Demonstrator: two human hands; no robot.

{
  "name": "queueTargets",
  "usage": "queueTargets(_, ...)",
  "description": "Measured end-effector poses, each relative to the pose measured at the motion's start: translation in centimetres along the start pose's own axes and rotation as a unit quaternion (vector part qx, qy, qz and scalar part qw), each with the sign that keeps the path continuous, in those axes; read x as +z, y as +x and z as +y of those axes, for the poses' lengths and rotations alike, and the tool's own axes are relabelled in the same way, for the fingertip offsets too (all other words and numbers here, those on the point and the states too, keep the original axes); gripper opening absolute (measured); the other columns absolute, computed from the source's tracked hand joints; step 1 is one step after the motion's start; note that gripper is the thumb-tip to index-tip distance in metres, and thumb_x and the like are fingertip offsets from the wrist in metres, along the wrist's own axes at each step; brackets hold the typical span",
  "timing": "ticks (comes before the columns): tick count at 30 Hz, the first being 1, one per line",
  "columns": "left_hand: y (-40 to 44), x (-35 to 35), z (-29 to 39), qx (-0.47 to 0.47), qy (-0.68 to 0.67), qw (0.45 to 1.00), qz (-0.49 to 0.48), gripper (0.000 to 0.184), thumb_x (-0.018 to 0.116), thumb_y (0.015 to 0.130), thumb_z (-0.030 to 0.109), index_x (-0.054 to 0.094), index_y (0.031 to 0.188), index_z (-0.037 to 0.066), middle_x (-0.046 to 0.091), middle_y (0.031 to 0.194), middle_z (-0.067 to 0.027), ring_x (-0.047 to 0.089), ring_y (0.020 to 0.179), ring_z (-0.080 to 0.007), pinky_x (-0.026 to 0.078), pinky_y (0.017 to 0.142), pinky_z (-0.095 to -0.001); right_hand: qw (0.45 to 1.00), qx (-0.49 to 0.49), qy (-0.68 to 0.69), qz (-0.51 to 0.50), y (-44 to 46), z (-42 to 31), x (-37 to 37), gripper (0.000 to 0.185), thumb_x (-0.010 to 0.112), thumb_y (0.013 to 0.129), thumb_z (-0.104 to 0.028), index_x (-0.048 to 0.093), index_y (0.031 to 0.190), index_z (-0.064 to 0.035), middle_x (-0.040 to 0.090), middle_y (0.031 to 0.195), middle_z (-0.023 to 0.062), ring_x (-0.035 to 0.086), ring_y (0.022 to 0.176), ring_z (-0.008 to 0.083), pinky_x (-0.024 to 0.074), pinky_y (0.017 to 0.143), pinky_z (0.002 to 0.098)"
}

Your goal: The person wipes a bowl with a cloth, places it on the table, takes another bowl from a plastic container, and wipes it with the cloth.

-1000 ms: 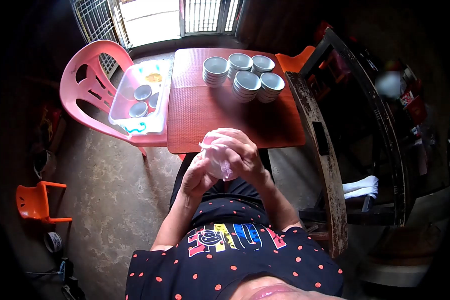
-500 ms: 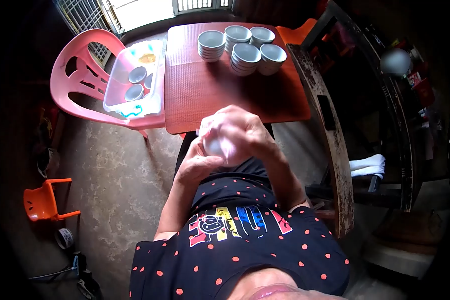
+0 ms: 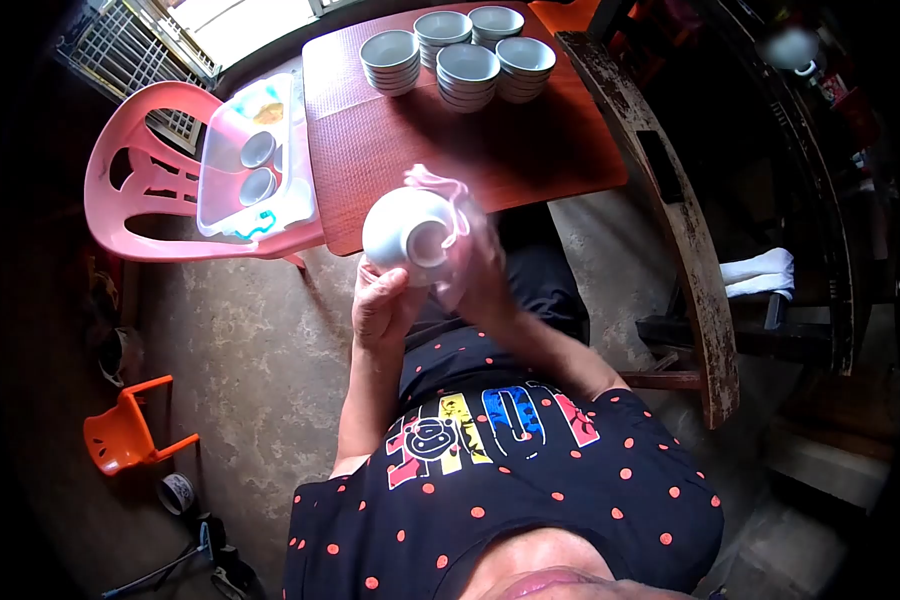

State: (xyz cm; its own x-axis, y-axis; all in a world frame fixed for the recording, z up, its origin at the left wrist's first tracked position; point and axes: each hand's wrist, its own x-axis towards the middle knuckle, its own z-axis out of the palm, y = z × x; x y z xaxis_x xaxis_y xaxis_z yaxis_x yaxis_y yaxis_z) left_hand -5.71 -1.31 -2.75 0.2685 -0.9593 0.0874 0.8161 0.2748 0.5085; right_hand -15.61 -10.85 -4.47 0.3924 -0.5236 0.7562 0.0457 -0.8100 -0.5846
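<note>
In the head view, your left hand (image 3: 378,303) grips the white bowl (image 3: 392,228), foot toward the camera, by the near edge of the counter (image 3: 365,155); your right hand (image 3: 484,268), blurred, holds the pink cloth (image 3: 457,222) against the foot. For good wiping, press your thumb firmly, work the cloth evenly round the foot, and stay clear of the stacked bowls (image 3: 467,78).

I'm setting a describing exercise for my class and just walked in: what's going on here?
A person's left grip holds a pale bowl, its base facing the camera, while the right grip, blurred, holds a pink cloth against it. Five stacks of bowls stand on the red table; more bowls sit in a clear plastic box on the pink chair.
</note>
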Motion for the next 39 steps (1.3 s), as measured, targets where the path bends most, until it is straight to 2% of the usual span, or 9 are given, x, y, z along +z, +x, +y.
queueTargets(4, -0.1, -1.5, 0.1, -0.032, 0.222, 0.974, -0.017, 0.057, 0.072, 0.07, 0.002, 0.05, 0.123, -0.003, 0.059, 0.115, -0.0118, 0.057, 0.107, -0.0224, 0.046, 0.094, -0.0368, 0.865, 0.196, 0.458, -0.06, 2.2, 0.5, -0.5, 0.042, 0.045, 0.089, -0.025, 0.052, 0.117, 0.0051, 0.056, 0.119, 0.0208, 0.052, 0.114, 0.0316, 0.0389, 0.099, 0.037)
queueTargets(8, -0.7, -1.7, 0.6, -0.081, -0.018, 0.996, -0.031, 0.065, 0.072, 0.066, 0.001, 0.045, 0.125, -0.002, 0.056, 0.118, -0.0112, 0.056, 0.109, -0.0241, 0.045, 0.096, -0.0353, 0.894, -0.01, 0.23, -0.385, 5.8, 0.8, -2.8, 0.034, 0.051, 0.086, -0.027, 0.059, 0.115, -0.0101, 0.06, 0.109, 0.021, 0.06, 0.099, 0.0313, 0.0473, 0.088, 0.0355)
queueTargets(14, -0.3, -0.6, 0.4, 0.007, -0.012, 1.0, 0.003, 0.057, 0.071, 0.072, 0.002, 0.046, 0.123, -0.008, 0.059, 0.113, -0.0169, 0.06, 0.103, -0.0264, 0.049, 0.091, -0.0402, 0.998, 0.062, 0.0, 0.022, -1.7, 0.7, 1.3, 0.034, 0.043, 0.092, -0.017, 0.05, 0.117, 0.0044, 0.058, 0.114, 0.0233, 0.056, 0.11, 0.0351, 0.0403, 0.099, 0.0435)
queueTargets(17, -0.6, -2.0, 0.7, -0.057, 0.212, 0.976, -0.01, 0.05, 0.073, 0.066, -0.005, 0.056, 0.112, -0.006, 0.063, 0.102, -0.0103, 0.062, 0.091, -0.0178, 0.05, 0.086, -0.0321, 0.941, 0.161, 0.277, -0.106, 0.4, 2.3, 0.2, 0.038, 0.047, 0.091, -0.024, 0.05, 0.118, 0.0014, 0.058, 0.113, 0.0212, 0.056, 0.111, 0.0323, 0.0416, 0.097, 0.0396)
queueTargets(21, -0.6, -0.3, 1.6, -0.077, 0.121, 0.988, -0.05, 0.063, 0.073, 0.064, -0.006, 0.048, 0.122, -0.001, 0.058, 0.112, -0.0107, 0.058, 0.104, -0.0195, 0.046, 0.092, -0.0326, 0.911, 0.019, 0.105, -0.398, 6.5, -1.8, -3.9, 0.031, 0.054, 0.085, -0.027, 0.063, 0.106, -0.0058, 0.062, 0.103, 0.0113, 0.06, 0.097, 0.023, 0.0457, 0.087, 0.0324)
queueTargets(28, -0.5, -0.6, -0.2, 0.021, 0.163, 0.986, -0.015, 0.031, 0.074, 0.07, 0.0, 0.064, 0.099, -0.006, 0.066, 0.098, -0.0102, 0.062, 0.089, -0.0165, 0.049, 0.083, -0.0322, 0.927, 0.095, 0.362, 0.009, 1.4, 0.2, -0.1, 0.037, 0.044, 0.093, -0.029, 0.053, 0.105, 0.0044, 0.062, 0.104, 0.02, 0.061, 0.1, 0.0295, 0.0475, 0.091, 0.0399)
queueTargets(32, -0.6, -1.1, 0.3, -0.059, 0.319, 0.946, -0.007, 0.035, 0.075, 0.069, -0.001, 0.063, 0.102, -0.006, 0.065, 0.102, -0.0085, 0.06, 0.091, -0.0132, 0.048, 0.083, -0.0282, 0.593, 0.385, 0.707, 0.016, 0.9, 0.7, -0.5, 0.04, 0.048, 0.092, -0.034, 0.051, 0.108, 0.0024, 0.059, 0.11, 0.0195, 0.062, 0.098, 0.0279, 0.0497, 0.085, 0.0398)
queueTargets(35, -0.5, -0.4, 1.3, -0.118, 0.274, 0.954, -0.038, 0.051, 0.08, 0.066, 0.007, 0.057, 0.108, -0.008, 0.063, 0.106, -0.0119, 0.062, 0.096, -0.0192, 0.048, 0.088, -0.0339, 0.938, -0.021, 0.252, -0.237, 3.2, 3.5, -1.7, 0.035, 0.053, 0.089, -0.03, 0.058, 0.106, -0.0004, 0.063, 0.104, 0.0154, 0.062, 0.095, 0.0247, 0.0487, 0.085, 0.0354)
queueTargets(39, -0.8, -2.1, 0.6, -0.094, 0.127, 0.986, -0.056, 0.056, 0.076, 0.068, 0.012, 0.052, 0.115, -0.009, 0.061, 0.107, -0.0135, 0.061, 0.099, -0.0239, 0.047, 0.09, -0.0367, 0.888, 0.08, 0.257, -0.372, 5.9, 1.0, -3.1, 0.025, 0.055, 0.084, -0.02, 0.063, 0.106, -0.011, 0.064, 0.101, 0.0133, 0.065, 0.088, 0.0277, 0.0516, 0.079, 0.0368)
